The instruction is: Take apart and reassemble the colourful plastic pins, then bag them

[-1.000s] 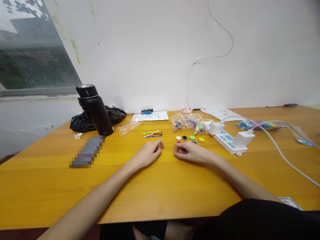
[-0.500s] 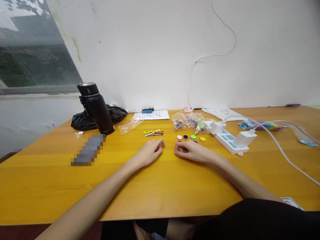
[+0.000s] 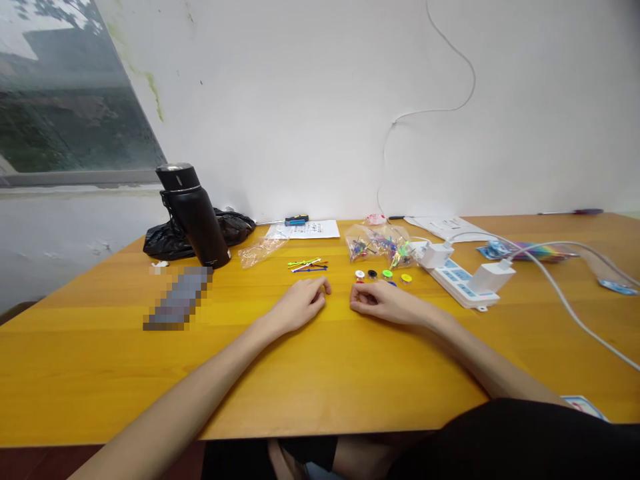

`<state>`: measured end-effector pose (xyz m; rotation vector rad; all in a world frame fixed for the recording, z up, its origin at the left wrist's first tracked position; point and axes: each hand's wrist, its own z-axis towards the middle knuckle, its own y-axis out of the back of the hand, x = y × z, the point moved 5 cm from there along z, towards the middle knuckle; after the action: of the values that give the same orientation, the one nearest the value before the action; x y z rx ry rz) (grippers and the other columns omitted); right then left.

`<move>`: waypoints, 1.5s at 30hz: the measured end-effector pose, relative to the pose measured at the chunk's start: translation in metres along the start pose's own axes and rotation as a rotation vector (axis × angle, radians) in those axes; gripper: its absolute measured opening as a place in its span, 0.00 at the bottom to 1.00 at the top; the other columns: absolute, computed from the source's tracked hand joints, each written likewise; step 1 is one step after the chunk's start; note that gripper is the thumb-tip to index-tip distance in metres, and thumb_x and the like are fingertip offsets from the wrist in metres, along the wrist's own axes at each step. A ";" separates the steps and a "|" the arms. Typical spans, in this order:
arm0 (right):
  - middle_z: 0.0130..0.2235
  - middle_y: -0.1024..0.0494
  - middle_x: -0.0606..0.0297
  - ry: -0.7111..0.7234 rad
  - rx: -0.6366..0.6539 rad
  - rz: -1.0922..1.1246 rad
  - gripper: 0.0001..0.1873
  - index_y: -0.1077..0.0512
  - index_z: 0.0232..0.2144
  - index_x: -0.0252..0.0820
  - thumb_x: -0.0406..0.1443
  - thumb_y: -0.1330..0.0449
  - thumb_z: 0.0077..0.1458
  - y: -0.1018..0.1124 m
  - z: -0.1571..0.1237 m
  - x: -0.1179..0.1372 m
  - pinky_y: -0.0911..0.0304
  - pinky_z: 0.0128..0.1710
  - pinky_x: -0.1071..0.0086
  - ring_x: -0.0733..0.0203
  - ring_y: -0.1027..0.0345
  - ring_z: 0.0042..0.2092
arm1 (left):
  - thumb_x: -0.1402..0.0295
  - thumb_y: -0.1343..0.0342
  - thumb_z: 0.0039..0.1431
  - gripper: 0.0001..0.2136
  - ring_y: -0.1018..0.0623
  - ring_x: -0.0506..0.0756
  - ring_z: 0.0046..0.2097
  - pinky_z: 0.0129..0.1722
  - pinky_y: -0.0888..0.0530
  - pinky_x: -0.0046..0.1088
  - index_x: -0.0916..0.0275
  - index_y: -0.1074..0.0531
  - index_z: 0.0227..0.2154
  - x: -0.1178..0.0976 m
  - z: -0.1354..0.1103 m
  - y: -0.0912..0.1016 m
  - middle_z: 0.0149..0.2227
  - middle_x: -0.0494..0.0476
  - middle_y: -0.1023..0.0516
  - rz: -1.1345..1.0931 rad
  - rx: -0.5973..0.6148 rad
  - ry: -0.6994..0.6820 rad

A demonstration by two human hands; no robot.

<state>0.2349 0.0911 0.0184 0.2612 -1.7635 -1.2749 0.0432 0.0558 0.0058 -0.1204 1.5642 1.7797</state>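
Coloured discs (image 3: 387,274) lie on the wooden surface (image 3: 320,373), toward its far edge, just beyond the person's right hand (image 3: 387,303). White, black, green and yellow ones form a loose row; a red and a blue one show only partly behind that hand. Its fingers curl inward, loosely closed, with the thumb against them; whether something sits inside cannot be told. The left hand (image 3: 303,303) rests on the surface with bent fingers and thumb apart from the index finger, half open. Thin coloured sticks (image 3: 311,269) lie crossed in a small pile just beyond it. Both forearms reach in over the near edge. Between the discs and the far edge are clear bags (image 3: 377,243) of small bright pieces; a white power strip (image 3: 463,283) lies on the right. Toward the far left corner, a black bottle (image 3: 197,220) stands before a black plastic bag (image 3: 237,227).
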 end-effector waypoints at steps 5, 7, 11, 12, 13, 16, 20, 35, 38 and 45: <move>0.27 0.31 0.70 0.005 0.001 -0.003 0.11 0.30 0.34 0.42 0.41 0.46 0.65 -0.001 0.000 -0.001 0.49 0.29 0.70 0.65 0.42 0.29 | 0.71 0.53 0.66 0.10 0.25 0.57 0.40 0.41 0.31 0.32 0.60 0.29 0.44 -0.001 0.000 0.000 0.38 0.57 0.22 -0.007 0.005 0.000; 0.27 0.31 0.70 0.008 0.000 -0.001 0.11 0.30 0.34 0.42 0.41 0.46 0.65 -0.001 0.000 -0.001 0.49 0.29 0.70 0.65 0.42 0.29 | 0.71 0.54 0.66 0.10 0.25 0.57 0.40 0.41 0.31 0.32 0.60 0.29 0.44 -0.001 0.000 0.001 0.38 0.57 0.22 -0.007 0.008 -0.003; 0.27 0.31 0.70 0.004 -0.003 0.006 0.11 0.30 0.34 0.42 0.41 0.46 0.65 0.000 -0.001 -0.001 0.49 0.29 0.70 0.65 0.42 0.29 | 0.70 0.54 0.66 0.10 0.25 0.57 0.40 0.41 0.31 0.33 0.60 0.29 0.44 -0.002 0.000 0.001 0.39 0.57 0.22 0.004 0.008 -0.002; 0.27 0.31 0.70 0.003 -0.005 0.010 0.11 0.30 0.34 0.42 0.42 0.46 0.65 0.000 -0.001 -0.001 0.49 0.29 0.70 0.65 0.42 0.29 | 0.70 0.54 0.66 0.10 0.25 0.58 0.40 0.42 0.31 0.33 0.60 0.29 0.44 -0.002 0.000 0.001 0.39 0.57 0.22 0.005 0.009 -0.001; 0.27 0.31 0.70 0.003 -0.005 0.015 0.11 0.30 0.34 0.41 0.42 0.46 0.65 0.000 0.000 -0.002 0.49 0.29 0.70 0.65 0.42 0.29 | 0.70 0.54 0.66 0.10 0.24 0.58 0.40 0.42 0.31 0.33 0.60 0.29 0.44 -0.002 0.000 0.001 0.39 0.57 0.22 0.005 0.010 -0.001; 0.27 0.32 0.70 0.007 -0.003 0.030 0.12 0.30 0.34 0.41 0.42 0.46 0.65 0.000 0.000 -0.002 0.49 0.29 0.70 0.65 0.42 0.29 | 0.70 0.54 0.66 0.10 0.24 0.58 0.41 0.43 0.30 0.33 0.60 0.29 0.44 -0.001 0.000 0.000 0.40 0.58 0.21 0.004 0.007 -0.003; 0.27 0.32 0.70 0.007 0.009 0.031 0.12 0.30 0.34 0.42 0.42 0.46 0.66 0.000 0.001 -0.004 0.49 0.29 0.70 0.65 0.43 0.29 | 0.70 0.54 0.67 0.10 0.24 0.57 0.41 0.42 0.30 0.32 0.60 0.29 0.45 0.000 0.000 -0.001 0.40 0.57 0.21 0.014 -0.001 -0.008; 0.27 0.32 0.70 0.016 0.008 0.023 0.12 0.30 0.34 0.42 0.42 0.46 0.66 0.001 0.000 -0.002 0.49 0.29 0.70 0.65 0.43 0.29 | 0.70 0.54 0.67 0.10 0.24 0.57 0.41 0.42 0.31 0.33 0.60 0.30 0.45 0.002 0.001 -0.002 0.40 0.57 0.21 0.020 0.000 -0.018; 0.27 0.32 0.70 0.013 0.006 0.028 0.12 0.30 0.34 0.42 0.42 0.46 0.66 0.001 0.000 -0.003 0.49 0.29 0.70 0.65 0.43 0.29 | 0.70 0.54 0.67 0.09 0.24 0.58 0.41 0.42 0.31 0.33 0.60 0.30 0.44 0.002 0.001 -0.002 0.41 0.57 0.21 0.025 -0.002 -0.019; 0.27 0.32 0.71 0.015 0.003 0.021 0.11 0.30 0.34 0.42 0.42 0.46 0.66 0.000 0.001 -0.005 0.48 0.29 0.71 0.65 0.43 0.29 | 0.71 0.54 0.66 0.09 0.24 0.57 0.41 0.42 0.31 0.33 0.59 0.30 0.44 0.002 0.000 -0.002 0.40 0.56 0.21 0.028 -0.015 -0.026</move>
<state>0.2368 0.0945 0.0160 0.2528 -1.7510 -1.2528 0.0433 0.0566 0.0033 -0.0830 1.5416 1.8081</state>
